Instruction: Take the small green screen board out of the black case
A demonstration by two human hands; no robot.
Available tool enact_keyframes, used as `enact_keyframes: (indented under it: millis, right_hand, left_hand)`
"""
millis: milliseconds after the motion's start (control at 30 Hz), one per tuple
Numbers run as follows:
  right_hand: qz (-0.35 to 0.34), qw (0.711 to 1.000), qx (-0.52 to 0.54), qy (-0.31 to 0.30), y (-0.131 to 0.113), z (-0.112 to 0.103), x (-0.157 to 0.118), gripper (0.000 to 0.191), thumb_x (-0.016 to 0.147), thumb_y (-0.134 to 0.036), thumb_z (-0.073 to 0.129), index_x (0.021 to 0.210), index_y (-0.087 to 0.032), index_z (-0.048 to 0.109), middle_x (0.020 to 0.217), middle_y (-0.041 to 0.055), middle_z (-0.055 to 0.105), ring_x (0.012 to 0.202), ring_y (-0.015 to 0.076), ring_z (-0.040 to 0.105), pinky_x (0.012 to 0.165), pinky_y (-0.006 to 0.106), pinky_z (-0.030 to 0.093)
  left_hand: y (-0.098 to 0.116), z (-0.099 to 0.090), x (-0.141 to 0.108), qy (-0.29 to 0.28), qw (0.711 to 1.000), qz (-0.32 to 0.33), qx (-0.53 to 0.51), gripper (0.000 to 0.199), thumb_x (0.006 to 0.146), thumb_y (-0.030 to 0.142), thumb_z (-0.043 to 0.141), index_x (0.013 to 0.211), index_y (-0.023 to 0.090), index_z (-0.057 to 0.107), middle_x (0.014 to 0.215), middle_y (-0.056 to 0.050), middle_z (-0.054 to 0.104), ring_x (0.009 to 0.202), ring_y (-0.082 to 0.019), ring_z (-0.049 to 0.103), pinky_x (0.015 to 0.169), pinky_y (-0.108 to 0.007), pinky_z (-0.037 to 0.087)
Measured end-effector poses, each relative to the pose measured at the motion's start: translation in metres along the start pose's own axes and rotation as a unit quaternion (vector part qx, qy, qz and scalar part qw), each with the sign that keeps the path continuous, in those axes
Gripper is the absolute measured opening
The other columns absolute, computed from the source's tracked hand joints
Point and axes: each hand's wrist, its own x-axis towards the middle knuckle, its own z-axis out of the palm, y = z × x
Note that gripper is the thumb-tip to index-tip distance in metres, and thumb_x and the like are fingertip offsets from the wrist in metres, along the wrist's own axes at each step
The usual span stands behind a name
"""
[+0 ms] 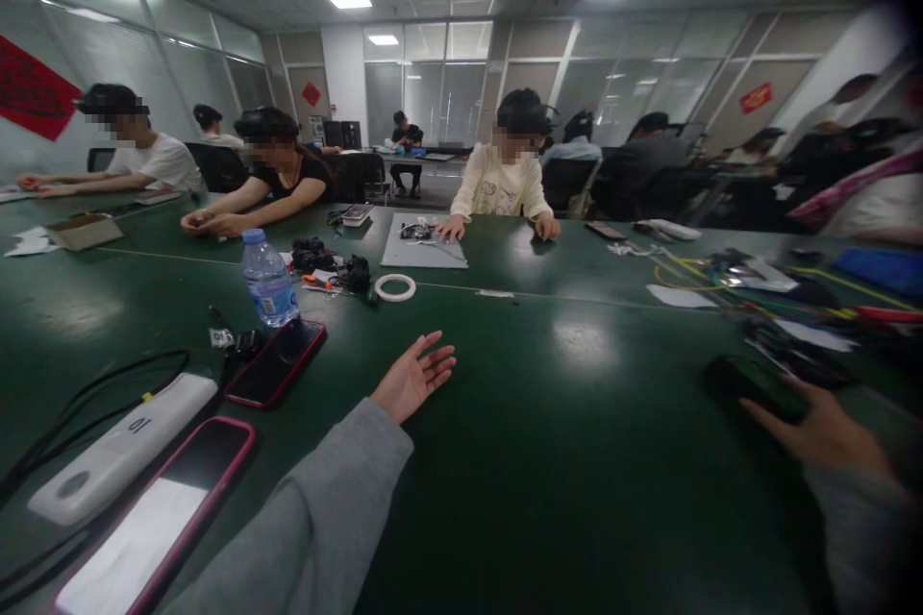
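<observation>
My left hand [416, 377] hovers at the middle of the green table [548, 461], palm turned inward and fingers stretched out, with nothing in it. At the far right, my right hand [829, 428] has its thumb and fingers around a dark, flat object with rounded corners [757, 388]; blur and shadow hide its kind. Left of my left hand lie a dark phone in a red case [278, 363] and a second phone with a lit white screen [137, 548]. A white power bank-like device [126, 447] rests between them and a black cable.
A water bottle [269, 279] stands at the left, near black cable bundles [324, 259] and a white tape ring [395, 287]. Across the table, a person [503, 178] touches a grey board [424, 255]. Wires and papers [682, 296] clutter the right side.
</observation>
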Motion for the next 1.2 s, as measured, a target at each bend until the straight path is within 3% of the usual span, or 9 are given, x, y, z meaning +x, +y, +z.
enact_keyframes:
  millis: [67,133,200,333,400,467,600,1200]
  right_hand:
    - [0.003,0.998,-0.033,-0.051,-0.010,0.004,-0.012,0.101,0.036,-0.087,0.058,0.102,-0.011,0.060,0.086,0.0271,0.055,0.077,0.0338,0.057,0.059,0.046,0.036]
    - [-0.034,0.998,-0.027,-0.047,-0.045,0.008,-0.042,0.090,0.053,-0.078,0.061,0.116,-0.014,0.054,0.096,0.0257,0.055,0.086,0.0324,0.056,0.062,0.044,0.038]
    - [-0.112,0.992,0.001,-0.066,-0.101,0.012,-0.085,0.074,0.069,-0.067,0.057,0.123,-0.017,0.048,0.105,0.0202,0.055,0.093,0.0282,0.056,0.069,0.040,0.043]
    - [-0.260,0.953,0.101,-0.121,-0.223,0.024,-0.176,0.058,0.080,-0.050,0.054,0.124,-0.015,0.041,0.112,0.0132,0.052,0.096,0.0245,0.056,0.078,0.038,0.049]
    - [-0.314,0.928,0.141,-0.139,-0.268,0.027,-0.212,0.049,0.082,-0.042,0.052,0.121,-0.014,0.042,0.110,0.0125,0.053,0.096,0.0231,0.056,0.080,0.037,0.050]
    - [-0.365,0.902,0.167,-0.161,-0.295,0.028,-0.236,0.041,0.083,-0.034,0.051,0.118,-0.015,0.042,0.109,0.0112,0.053,0.098,0.0217,0.055,0.082,0.036,0.050]
    - [-0.432,0.862,0.184,-0.190,-0.314,0.026,-0.254,0.032,0.082,-0.024,0.051,0.112,-0.016,0.043,0.108,0.0094,0.053,0.101,0.0207,0.053,0.085,0.035,0.049]
    - [-0.421,0.862,0.197,-0.201,-0.311,0.022,-0.249,0.031,0.085,-0.029,0.052,0.114,-0.018,0.045,0.111,0.0082,0.052,0.104,0.0205,0.051,0.089,0.034,0.048]
  left_hand:
    - [0.000,0.001,0.000,0.003,1.000,0.003,0.009,0.044,0.082,0.038,0.056,0.121,0.020,0.051,0.107,-0.009,0.061,0.092,-0.017,0.061,0.086,-0.033,0.046]
    - [-0.001,0.002,-0.001,0.001,1.000,0.014,0.024,0.044,0.081,0.037,0.058,0.122,0.021,0.051,0.109,-0.009,0.061,0.094,-0.018,0.061,0.087,-0.033,0.046]
    - [-0.002,0.003,-0.003,0.000,0.998,0.034,0.044,0.046,0.080,0.035,0.060,0.122,0.021,0.050,0.113,-0.010,0.059,0.097,-0.019,0.061,0.088,-0.033,0.046]
    - [-0.006,0.009,-0.008,0.021,0.993,0.062,0.093,0.052,0.075,0.030,0.066,0.124,0.029,0.049,0.121,-0.009,0.055,0.099,-0.019,0.060,0.091,-0.036,0.044]
    - [-0.009,0.013,-0.011,0.021,0.990,0.075,0.115,0.060,0.072,0.026,0.070,0.127,0.032,0.047,0.122,-0.007,0.053,0.097,-0.017,0.061,0.091,-0.035,0.044]
    - [-0.011,0.015,-0.013,0.010,0.986,0.096,0.133,0.068,0.068,0.023,0.073,0.128,0.033,0.045,0.118,-0.007,0.054,0.094,-0.017,0.061,0.088,-0.034,0.045]
    - [-0.014,0.016,-0.013,-0.003,0.976,0.138,0.169,0.078,0.061,0.017,0.077,0.130,0.029,0.043,0.101,-0.005,0.058,0.086,-0.016,0.060,0.078,-0.031,0.048]
    - [-0.013,0.014,-0.008,0.035,0.975,0.126,0.180,0.049,0.072,0.034,0.067,0.119,0.030,0.055,0.098,-0.004,0.058,0.077,-0.012,0.058,0.063,-0.022,0.047]
